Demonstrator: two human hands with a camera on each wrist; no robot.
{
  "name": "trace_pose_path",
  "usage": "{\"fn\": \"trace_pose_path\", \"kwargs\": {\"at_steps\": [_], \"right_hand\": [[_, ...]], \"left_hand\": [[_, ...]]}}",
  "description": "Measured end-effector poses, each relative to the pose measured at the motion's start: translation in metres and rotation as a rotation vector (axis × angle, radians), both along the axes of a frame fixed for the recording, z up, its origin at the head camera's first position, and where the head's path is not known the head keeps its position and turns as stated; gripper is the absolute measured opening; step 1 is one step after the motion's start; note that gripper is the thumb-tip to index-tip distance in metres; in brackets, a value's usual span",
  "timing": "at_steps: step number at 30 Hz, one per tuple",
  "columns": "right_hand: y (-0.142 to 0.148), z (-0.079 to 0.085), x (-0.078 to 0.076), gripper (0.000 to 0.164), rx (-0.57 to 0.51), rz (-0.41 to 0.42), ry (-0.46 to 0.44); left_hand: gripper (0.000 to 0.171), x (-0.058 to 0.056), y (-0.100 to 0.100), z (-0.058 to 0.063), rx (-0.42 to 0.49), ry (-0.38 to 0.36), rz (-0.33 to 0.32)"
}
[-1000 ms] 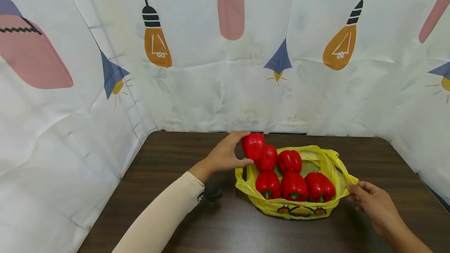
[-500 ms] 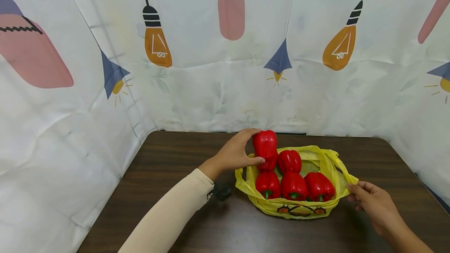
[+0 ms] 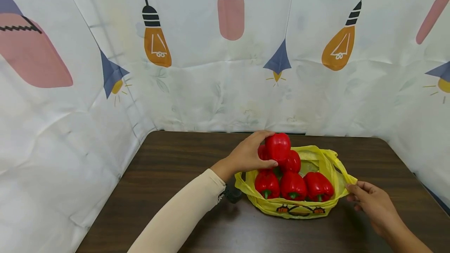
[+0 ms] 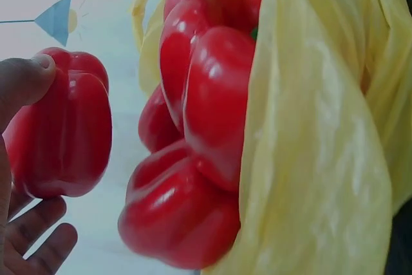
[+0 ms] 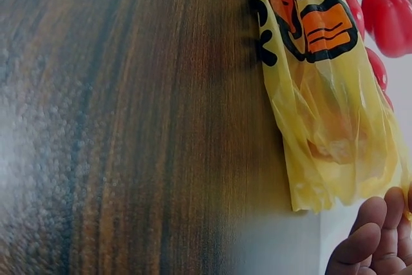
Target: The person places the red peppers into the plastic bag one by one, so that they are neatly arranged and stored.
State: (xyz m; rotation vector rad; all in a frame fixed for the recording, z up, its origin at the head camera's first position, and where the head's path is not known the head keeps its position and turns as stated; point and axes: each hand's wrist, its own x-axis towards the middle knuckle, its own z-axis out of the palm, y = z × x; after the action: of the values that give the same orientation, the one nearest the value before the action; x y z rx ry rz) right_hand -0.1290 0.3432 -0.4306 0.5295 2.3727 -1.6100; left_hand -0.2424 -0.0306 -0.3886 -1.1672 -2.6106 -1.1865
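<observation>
In the head view my left hand [image 3: 246, 155] grips a red bell pepper [image 3: 278, 146] above the back of a yellow plastic bag [image 3: 281, 207]. Seen from the left wrist, the thumb and fingers hold this pepper [image 4: 71, 127] apart from the others. More red bell peppers fill the bag; three of them, such as the rightmost pepper [image 3: 318, 186], line its front side with green stems facing me. My right hand [image 3: 376, 204] pinches the bag's right edge, pulling the handle outward. In the right wrist view its fingers [image 5: 370, 223] are at the yellow plastic.
The bag stands on a dark wood-grain table [image 3: 168, 175], right of the middle. A printed white curtain [image 3: 225, 97] hangs behind the table and along both sides. On my left wrist sits a dark strapped device [image 3: 233, 194].
My left hand has carried the red bell pepper to the right, from the bag's left rim to over the back peppers. My right hand keeps its pinch on the bag without moving.
</observation>
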Motion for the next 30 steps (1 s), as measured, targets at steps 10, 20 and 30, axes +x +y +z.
{"fn": "trace_pose_path", "kwargs": {"at_steps": [10,20,30], "right_hand": [[0.0,-0.001,0.001,0.054,-0.001,0.002,0.001],[0.001,-0.002,0.001,0.05,0.002,0.005,0.005],[0.001,0.0,0.0,0.048,0.012,0.012,0.003]], "left_hand": [[0.083,-0.001,0.022,-0.003,-0.08,0.027,-0.006],[0.084,0.002,0.041,-0.003,-0.1,0.014,0.005],[0.084,0.005,0.06,-0.004,-0.103,0.009,0.01]]}}
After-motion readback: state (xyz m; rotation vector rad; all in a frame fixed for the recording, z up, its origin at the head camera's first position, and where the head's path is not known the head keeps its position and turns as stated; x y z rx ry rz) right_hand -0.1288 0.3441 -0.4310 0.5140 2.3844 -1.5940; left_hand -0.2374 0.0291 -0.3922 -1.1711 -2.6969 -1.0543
